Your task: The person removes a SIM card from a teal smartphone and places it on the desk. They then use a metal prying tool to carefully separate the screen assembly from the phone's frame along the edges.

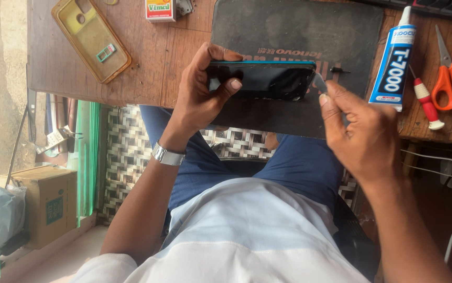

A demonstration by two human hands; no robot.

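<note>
Gripping the phone (260,79) edge-up in my left hand (205,94), I'm pinching a thin pry tool (320,83) in my right hand (365,133). Best I'm keeping the blade shallow in the end seam, over the black mat (289,26).

We see a white-and-blue glue tube (393,63) lying right on the table, a small green-yellow box (160,9) at its far edge, and a brown carton (45,202) on the floor left.
</note>
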